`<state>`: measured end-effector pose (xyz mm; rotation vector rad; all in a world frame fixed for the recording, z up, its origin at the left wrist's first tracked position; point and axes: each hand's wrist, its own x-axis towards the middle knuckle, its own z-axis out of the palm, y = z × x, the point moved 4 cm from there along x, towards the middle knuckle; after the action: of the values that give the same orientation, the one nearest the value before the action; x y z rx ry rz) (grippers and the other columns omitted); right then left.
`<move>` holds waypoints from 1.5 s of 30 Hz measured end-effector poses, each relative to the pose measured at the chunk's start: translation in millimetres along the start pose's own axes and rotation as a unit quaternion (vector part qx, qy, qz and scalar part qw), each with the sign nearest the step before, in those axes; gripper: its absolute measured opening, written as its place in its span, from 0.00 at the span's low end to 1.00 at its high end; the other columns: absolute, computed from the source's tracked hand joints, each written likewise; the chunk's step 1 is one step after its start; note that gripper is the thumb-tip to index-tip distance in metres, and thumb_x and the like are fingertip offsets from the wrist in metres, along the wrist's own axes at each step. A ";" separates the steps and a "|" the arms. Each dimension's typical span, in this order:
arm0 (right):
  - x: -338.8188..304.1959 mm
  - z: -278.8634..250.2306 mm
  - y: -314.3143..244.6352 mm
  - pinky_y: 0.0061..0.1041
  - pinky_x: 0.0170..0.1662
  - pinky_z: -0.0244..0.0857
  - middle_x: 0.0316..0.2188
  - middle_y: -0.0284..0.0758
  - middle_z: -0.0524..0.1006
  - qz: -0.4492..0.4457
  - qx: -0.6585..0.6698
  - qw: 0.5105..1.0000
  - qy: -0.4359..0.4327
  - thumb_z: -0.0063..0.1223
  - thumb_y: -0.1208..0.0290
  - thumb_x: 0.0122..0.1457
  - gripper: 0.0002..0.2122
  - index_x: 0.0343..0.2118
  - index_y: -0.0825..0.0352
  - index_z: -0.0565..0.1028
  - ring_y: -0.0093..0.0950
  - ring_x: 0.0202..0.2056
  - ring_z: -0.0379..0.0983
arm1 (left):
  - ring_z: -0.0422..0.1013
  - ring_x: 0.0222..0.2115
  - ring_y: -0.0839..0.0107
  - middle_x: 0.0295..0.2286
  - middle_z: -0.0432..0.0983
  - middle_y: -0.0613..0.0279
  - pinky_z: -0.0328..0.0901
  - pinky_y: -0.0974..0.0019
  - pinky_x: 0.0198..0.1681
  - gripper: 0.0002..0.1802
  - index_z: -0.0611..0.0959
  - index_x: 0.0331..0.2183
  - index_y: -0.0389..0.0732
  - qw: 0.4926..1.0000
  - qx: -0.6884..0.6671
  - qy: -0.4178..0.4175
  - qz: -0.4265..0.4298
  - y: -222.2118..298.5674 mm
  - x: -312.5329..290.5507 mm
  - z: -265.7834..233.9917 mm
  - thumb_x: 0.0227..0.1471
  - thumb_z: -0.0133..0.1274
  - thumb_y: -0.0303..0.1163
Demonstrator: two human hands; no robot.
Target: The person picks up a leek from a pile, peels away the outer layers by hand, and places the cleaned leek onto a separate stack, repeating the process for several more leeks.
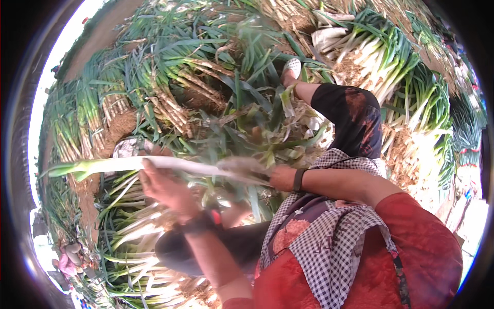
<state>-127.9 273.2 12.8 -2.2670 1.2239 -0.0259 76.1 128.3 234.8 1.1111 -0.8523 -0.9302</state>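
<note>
A long green onion (pixel 113 165) with a thick white stalk lies level across the view, its green tip at the left. My left hand (pixel 167 188) is closed around the white part from below. At the other end, my right hand (pixel 283 177) is curled into a fist. From it a pale, brownish strip of onion skin (pixel 244 166) runs along the stalk, smeared by motion. Whether that strip is still attached to the stalk cannot be made out. Beneath both hands lies a heap of stripped green leaves (pixel 257 141).
Unpeeled green onions (pixel 170 98) with brown stalks are piled ahead and to the left. Cleaned white-stalked ones (pixel 134 232) lie by my left leg, and more bunches (pixel 381 62) stand at the far right. My legs frame the leaf heap; bare soil (pixel 100 41) shows at far left.
</note>
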 end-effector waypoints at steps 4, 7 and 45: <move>1.7 -34.8 -14.4 0.39 0.31 0.71 0.26 0.43 0.78 -0.016 -0.034 0.997 -0.066 0.54 0.70 0.48 0.06 0.23 0.67 0.78 0.42 0.30 0.77 | 0.76 0.37 0.60 0.38 0.78 0.47 0.71 0.63 0.42 0.27 0.74 0.49 0.33 0.999 -0.002 -0.041 0.007 31.1 35.8 -23.7 0.56 0.55 0.46; 8.9 -89.8 -23.4 0.40 0.34 0.70 0.31 0.46 0.78 0.001 0.018 0.999 -0.044 0.53 0.68 0.51 0.10 0.31 0.70 0.76 0.43 0.34 0.77 | 0.77 0.38 0.60 0.38 0.78 0.48 0.71 0.63 0.43 0.27 0.74 0.49 0.34 0.997 -0.011 -0.079 -0.001 33.5 42.7 -19.0 0.56 0.55 0.45; 54.8 -149.8 -54.4 0.30 0.28 0.63 0.19 0.38 0.72 -0.081 0.286 0.945 0.138 0.51 0.67 0.61 0.08 0.31 0.67 0.75 0.28 0.24 0.71 | 0.65 0.27 0.67 0.29 0.68 0.55 0.66 0.67 0.36 0.16 0.70 0.39 0.30 0.916 -0.359 -0.061 -0.168 -23.6 120.0 -99.2 0.65 0.36 0.35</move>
<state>-94.9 184.7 152.4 -1.8717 0.9892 -0.6919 207.1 47.8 200.9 0.5567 -0.3482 -1.4631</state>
